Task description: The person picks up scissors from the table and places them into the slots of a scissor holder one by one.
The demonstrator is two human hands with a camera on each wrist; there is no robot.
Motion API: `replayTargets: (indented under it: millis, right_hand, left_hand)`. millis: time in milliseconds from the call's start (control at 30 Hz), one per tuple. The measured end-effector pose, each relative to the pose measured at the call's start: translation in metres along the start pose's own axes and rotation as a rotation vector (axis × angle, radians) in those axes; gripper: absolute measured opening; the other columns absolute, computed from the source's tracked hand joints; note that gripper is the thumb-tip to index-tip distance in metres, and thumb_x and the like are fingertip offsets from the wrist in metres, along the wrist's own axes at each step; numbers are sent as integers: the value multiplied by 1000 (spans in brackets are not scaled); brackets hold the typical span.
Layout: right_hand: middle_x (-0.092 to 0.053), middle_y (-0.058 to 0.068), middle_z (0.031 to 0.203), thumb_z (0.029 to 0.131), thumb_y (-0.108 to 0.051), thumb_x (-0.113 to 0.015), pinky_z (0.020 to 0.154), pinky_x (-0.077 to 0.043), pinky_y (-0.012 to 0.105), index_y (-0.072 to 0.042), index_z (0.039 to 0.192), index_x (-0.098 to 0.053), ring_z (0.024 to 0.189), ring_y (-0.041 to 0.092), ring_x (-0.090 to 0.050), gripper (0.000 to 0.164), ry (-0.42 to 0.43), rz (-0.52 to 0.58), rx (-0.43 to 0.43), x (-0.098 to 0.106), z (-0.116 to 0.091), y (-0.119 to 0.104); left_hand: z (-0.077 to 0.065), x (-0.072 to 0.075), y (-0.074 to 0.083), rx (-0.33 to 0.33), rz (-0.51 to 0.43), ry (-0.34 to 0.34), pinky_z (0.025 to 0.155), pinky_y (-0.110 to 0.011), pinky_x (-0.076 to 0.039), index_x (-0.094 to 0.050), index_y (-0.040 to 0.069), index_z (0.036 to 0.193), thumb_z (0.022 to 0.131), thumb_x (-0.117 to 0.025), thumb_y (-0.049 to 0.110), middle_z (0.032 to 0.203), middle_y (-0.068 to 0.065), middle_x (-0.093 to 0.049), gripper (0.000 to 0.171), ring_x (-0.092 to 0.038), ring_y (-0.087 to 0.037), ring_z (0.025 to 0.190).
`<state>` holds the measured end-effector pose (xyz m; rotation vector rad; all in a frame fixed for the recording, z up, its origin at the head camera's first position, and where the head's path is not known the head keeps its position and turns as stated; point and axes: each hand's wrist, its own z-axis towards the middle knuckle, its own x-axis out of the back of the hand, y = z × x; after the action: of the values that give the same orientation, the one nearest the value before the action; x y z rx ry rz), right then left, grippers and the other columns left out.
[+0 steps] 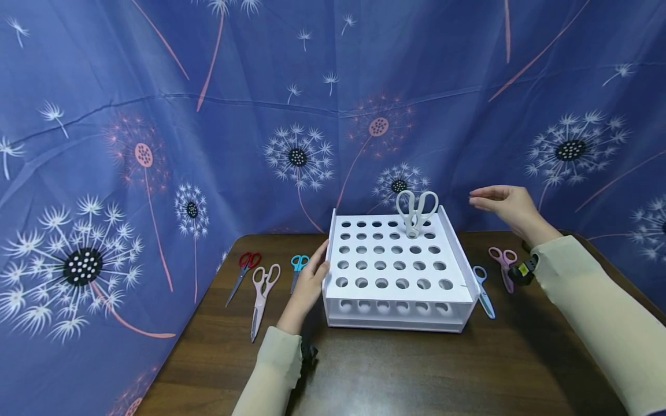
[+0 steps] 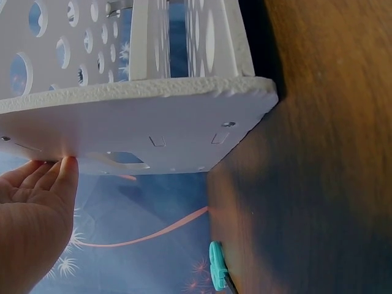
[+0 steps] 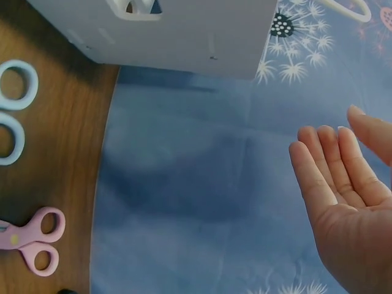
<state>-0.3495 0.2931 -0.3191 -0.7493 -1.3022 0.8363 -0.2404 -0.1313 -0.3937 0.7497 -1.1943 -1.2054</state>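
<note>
From the worktop's (image 1: 395,370) left edge inward, red scissors (image 1: 244,266), pale pink scissors (image 1: 260,300) and teal scissors (image 1: 297,267) are laid; the white rack (image 1: 395,323) is set by the far edge, its left wall touched by the left hand (image 1: 308,286), whose fingers are held straight; white scissors (image 1: 414,219) are stood handles-up in a hole near the rack's far right corner; beside its right wall, blue scissors (image 1: 485,298), then pink scissors (image 1: 504,264), are laid; near the worktop's far right corner, the right hand (image 1: 509,208) is raised, fingers extended together, thumb slightly apart.
</note>
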Motion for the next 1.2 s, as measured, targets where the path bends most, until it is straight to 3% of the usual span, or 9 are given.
replayTargets:
  millis: [233, 500, 567, 733, 833, 967, 1067, 1133, 1200]
  right_hand:
    - [-59, -34, 83, 78, -57, -72, 111, -24, 62, -5, 129, -59, 84, -11, -54, 73, -17, 5, -30, 5, -1, 12]
    - [-61, -32, 81, 80, -52, -73, 110, -26, 62, -28, 106, -71, 75, -13, -60, 36, -16, 54, -32, 8, 0, 27]
    - [-61, -33, 82, 80, -52, -72, 110, -27, 61, -27, 108, -71, 76, -14, -60, 38, -16, 50, -37, 7, 1, 31]
    - [-55, -33, 85, 79, -56, -71, 108, -31, 59, -7, 125, -62, 76, -16, -58, 67, -3, 8, -45, 5, 2, 41]
    - [-53, -31, 90, 79, -57, -70, 107, -34, 58, -3, 128, -59, 79, -15, -55, 73, 14, -19, -50, 4, 2, 46]
    - [-57, -13, 110, 80, -60, -67, 105, -36, 58, -3, 130, -58, 108, 11, -56, 77, 31, -61, -65, 4, 2, 53]
    - [-53, 11, 133, 81, -61, -65, 106, -33, 60, -1, 135, -54, 129, 37, -43, 81, 28, -74, -83, 4, 3, 59]
    - [-44, 23, 143, 83, -62, -62, 106, -31, 62, -1, 137, -51, 135, 44, -35, 82, 23, -79, -97, 5, 3, 63]
    - [-40, 26, 146, 84, -62, -61, 107, -30, 62, 0, 138, -50, 136, 46, -33, 82, 25, -83, -112, 5, 3, 66]
  left_hand:
    - [1, 0, -1, -12, 0, -3, 108, -51, -35, -31, 6, 152, 103, -43, 15, 153, -19, -36, 51, -40, -37, 136]
    - [1, 1, 1, -18, 10, -2, 105, -50, -38, -31, 5, 152, 103, -44, 15, 152, -20, -38, 51, -43, -37, 134]
    - [1, 1, 2, -15, 16, -1, 105, -50, -38, -31, 5, 151, 103, -43, 15, 151, -21, -38, 51, -43, -37, 133]
    - [1, 1, 1, -14, 11, -1, 104, -50, -39, -31, 4, 151, 103, -43, 14, 151, -21, -38, 51, -44, -38, 132]
    - [1, 0, 0, -16, 7, 0, 102, -49, -41, -31, 4, 151, 103, -44, 14, 151, -21, -39, 51, -45, -38, 131]
    - [2, 0, 1, -18, 11, 5, 102, -49, -41, -32, 4, 151, 103, -43, 13, 150, -22, -40, 50, -47, -38, 129]
    - [1, 0, 1, -15, 17, 10, 102, -49, -41, -32, 4, 151, 103, -43, 13, 149, -22, -40, 50, -47, -38, 129]
    - [1, 0, 0, -13, 19, 12, 103, -49, -41, -32, 5, 151, 103, -43, 12, 150, -22, -40, 50, -46, -37, 130]
    - [1, 0, 0, -8, 22, 13, 103, -49, -40, -32, 5, 151, 102, -44, 13, 150, -21, -40, 51, -46, -37, 131]
